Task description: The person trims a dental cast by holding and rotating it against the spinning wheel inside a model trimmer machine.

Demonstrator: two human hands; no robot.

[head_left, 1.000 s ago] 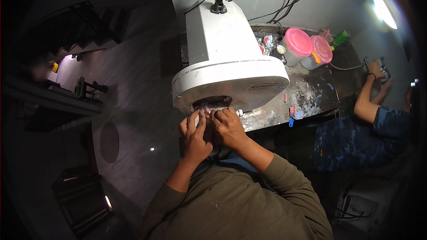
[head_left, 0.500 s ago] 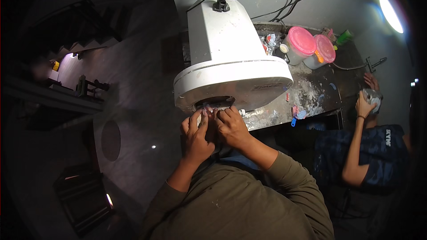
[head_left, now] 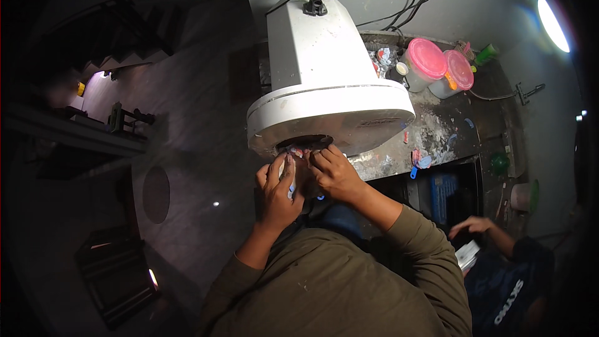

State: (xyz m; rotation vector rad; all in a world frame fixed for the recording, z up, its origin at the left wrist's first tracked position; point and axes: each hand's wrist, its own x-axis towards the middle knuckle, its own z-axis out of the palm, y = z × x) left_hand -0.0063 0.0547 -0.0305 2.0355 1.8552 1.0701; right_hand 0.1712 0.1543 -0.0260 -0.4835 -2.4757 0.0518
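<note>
Both hands are at the dark opening (head_left: 312, 141) in the underside of a white machine (head_left: 331, 101) with a wide rounded front. My left hand (head_left: 278, 188) is curled around a pale piece with a bit of blue on it (head_left: 291, 187), mostly hidden by the fingers. Close beside it, my right hand (head_left: 339, 173) has its fingers bent and pressed together at the opening's edge; whatever they grip is hidden. Between the fingertips, small red and whitish bits (head_left: 298, 151) show, too small to name.
Right of the machine runs a stained bench (head_left: 430, 128) with two pink-lidded tubs (head_left: 426, 57) and a blue-handled tool (head_left: 413, 173). A blue crate (head_left: 443, 198) sits below. Lower right, a co-worker's hand (head_left: 474, 225) is near a whitish object (head_left: 467, 254).
The co-worker has moved from the bench's right end toward the lower right, uncovering the crate. My hands stay at the opening; my right hand has shifted slightly right.
</note>
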